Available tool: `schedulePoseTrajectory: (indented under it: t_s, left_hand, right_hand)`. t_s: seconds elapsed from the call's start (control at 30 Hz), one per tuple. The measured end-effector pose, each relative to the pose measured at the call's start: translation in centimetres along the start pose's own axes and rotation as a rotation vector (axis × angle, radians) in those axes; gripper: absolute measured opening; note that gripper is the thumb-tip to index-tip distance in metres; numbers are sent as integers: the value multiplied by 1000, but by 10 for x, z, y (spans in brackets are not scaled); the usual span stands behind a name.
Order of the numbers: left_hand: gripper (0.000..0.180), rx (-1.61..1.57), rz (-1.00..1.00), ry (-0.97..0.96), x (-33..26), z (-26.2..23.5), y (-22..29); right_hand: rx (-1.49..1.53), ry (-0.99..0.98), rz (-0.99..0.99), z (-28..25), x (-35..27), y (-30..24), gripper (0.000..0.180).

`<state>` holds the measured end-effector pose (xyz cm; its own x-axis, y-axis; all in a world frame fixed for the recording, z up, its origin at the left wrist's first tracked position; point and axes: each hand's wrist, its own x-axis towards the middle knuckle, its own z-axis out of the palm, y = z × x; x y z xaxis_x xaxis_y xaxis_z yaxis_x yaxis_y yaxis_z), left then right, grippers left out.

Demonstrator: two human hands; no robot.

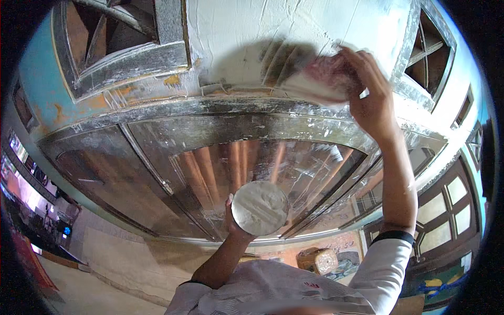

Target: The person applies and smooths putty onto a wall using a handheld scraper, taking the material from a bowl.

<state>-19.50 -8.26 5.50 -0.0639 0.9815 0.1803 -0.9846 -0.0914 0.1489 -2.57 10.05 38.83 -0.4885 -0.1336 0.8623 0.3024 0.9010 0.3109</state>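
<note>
My left hand (237,223) grips a round pan (241,216) from beneath and the side, its fingers at the rim. Pale, whitish paste or powder (265,202) with streaks through it lies in the pan. Raised at the upper right, my right hand (373,92) holds a reddish, flat-looking thing (333,79) against the white-coated wall (252,26). Motion smears that thing, so its kind is unclear. Dark shadows of the hand fall on the wall beside it, where the white coat shows ridges and streaks.
Below the wall runs a worn wooden ledge (236,107) over a glazed wooden frame (199,126) with orange curtains (239,163) behind. Wooden vent openings flank the wall, one at left (115,47), another at right (428,55). A brownish container (323,260) stands low on the floor.
</note>
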Motion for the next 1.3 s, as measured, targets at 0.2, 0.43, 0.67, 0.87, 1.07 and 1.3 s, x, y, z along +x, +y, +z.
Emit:
schedulePoseTrajectory:
  t_s: [0.2,0.43,0.67,0.87,1.07,1.3]
  left_hand:
    - [95,9,-36,68,7,-17,1]
    - [92,-23,-98,9,6,-27,4]
    - [92,55,-17,125,3,-3,-1]
    - [94,-103,-100,-95,5,-6,0]
    - [93,77,-31,27,0,1,0]
    - [94,-392,-132,-241,2,5,4]
  right_hand:
    - [-84,276,93,-38,36,71,43]
    - [53,-161,40,-3,8,-7,55]
    - [-203,253,81,-55,39,65,46]
    - [-21,-42,-77,4,18,5,61]
    - [-90,274,125,-35,58,47,46]
    - [-129,5,-228,21,46,-3,58]
